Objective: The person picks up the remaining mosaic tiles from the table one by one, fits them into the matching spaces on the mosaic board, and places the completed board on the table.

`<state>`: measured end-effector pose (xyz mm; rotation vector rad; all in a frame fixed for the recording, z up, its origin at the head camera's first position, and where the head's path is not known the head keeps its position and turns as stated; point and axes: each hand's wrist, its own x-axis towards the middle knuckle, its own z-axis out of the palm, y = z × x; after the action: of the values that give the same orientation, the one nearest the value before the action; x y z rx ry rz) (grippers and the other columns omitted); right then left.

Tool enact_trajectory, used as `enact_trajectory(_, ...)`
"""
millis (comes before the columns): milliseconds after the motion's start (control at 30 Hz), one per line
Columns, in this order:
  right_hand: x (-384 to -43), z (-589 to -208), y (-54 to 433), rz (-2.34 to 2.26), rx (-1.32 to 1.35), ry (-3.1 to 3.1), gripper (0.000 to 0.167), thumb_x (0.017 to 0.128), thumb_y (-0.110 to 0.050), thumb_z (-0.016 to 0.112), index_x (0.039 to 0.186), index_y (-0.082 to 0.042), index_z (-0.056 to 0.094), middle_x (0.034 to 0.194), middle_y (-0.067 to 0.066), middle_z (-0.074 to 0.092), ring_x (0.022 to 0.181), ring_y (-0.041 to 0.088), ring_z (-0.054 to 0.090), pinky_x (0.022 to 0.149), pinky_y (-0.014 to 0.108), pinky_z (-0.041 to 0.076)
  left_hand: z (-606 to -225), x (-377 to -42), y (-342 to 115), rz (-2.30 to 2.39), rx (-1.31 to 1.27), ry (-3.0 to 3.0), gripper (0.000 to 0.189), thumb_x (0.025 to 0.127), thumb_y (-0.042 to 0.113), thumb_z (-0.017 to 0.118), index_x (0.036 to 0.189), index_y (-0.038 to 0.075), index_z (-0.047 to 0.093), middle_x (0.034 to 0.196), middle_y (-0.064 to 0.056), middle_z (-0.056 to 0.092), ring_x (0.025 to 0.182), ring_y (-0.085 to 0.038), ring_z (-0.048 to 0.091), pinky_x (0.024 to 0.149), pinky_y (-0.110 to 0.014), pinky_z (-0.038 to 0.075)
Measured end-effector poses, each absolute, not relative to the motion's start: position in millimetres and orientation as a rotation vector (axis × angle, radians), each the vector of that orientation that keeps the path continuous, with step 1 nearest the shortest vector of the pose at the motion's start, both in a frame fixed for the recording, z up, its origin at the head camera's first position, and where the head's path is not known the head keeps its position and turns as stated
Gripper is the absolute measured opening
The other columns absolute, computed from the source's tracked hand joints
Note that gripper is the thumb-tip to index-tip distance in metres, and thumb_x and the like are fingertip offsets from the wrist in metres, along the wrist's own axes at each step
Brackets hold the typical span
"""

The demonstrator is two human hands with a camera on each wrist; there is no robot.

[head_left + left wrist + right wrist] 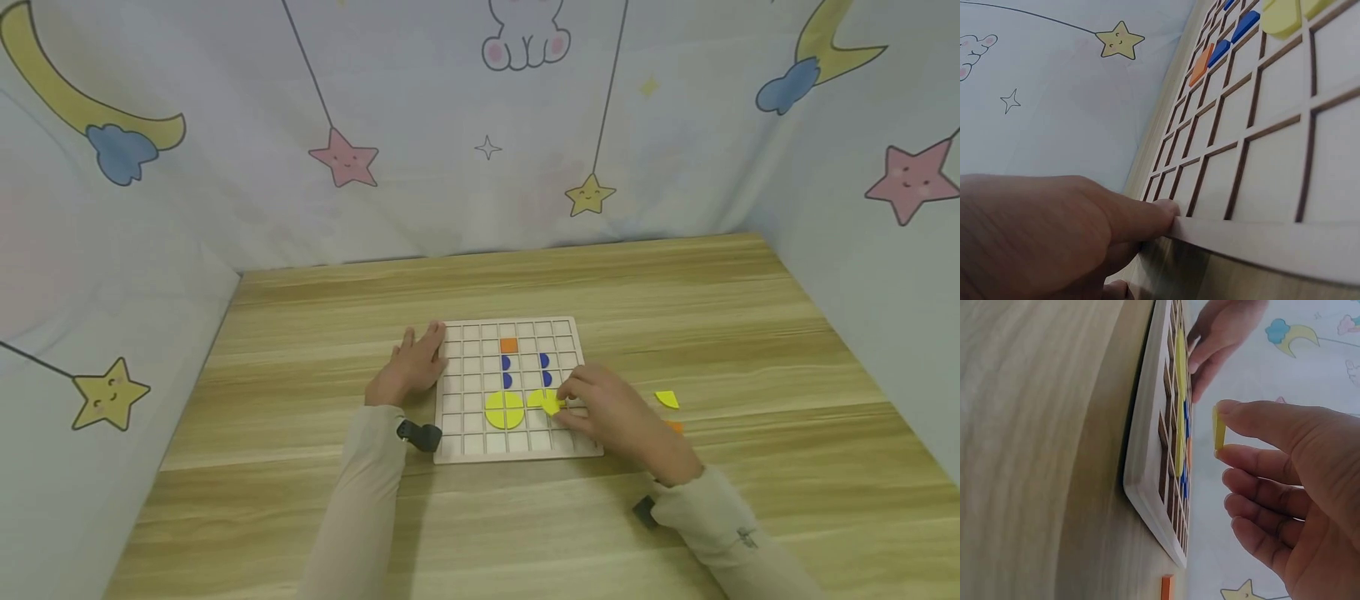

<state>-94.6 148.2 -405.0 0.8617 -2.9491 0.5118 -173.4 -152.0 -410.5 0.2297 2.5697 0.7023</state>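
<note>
A wooden grid board lies on the table. My right hand is over its right side, pinching a yellow quarter-circle piece between thumb and index finger. The held piece is raised off the board in the right wrist view. Close by, another yellow piece sits in a cell. To its left, yellow quarters form a full circle. Several blue half-circles and an orange square fill cells farther back. My left hand rests against the board's left edge, fingertips on the rim.
Right of the board, a loose yellow quarter-circle lies on the table. An orange piece is there too, partly hidden by the right wrist. A printed cloth hangs behind the table and along both sides.
</note>
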Motion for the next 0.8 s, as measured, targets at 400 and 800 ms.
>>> enact_trajectory(400,-92,-411,135,0.441,0.912,-2.995,0.022,0.081,-0.031,0.075,0.093,-0.014,0.072,0.092,-0.005,0.061,0.086,0.011,0.053,0.078,0.03,0.05,-411,-174,-153,0.689,0.235,2.566,0.062,0.104,0.022,0.036,0.155,0.012,0.004,0.162,-0.007,-0.003,0.146,-0.04,-0.014,0.116,-0.061,-0.003)
enact_trajectory(800,-92,-414,130,0.402,0.976,-2.958,0.02,0.083,-0.031,0.073,0.092,-0.014,0.071,0.09,-0.006,0.06,0.084,0.011,0.053,0.075,0.029,0.049,-409,-174,-153,0.696,0.238,2.564,0.063,0.103,0.022,0.037,0.155,0.012,0.004,0.162,-0.008,-0.002,0.145,-0.041,-0.014,0.116,-0.061,-0.003)
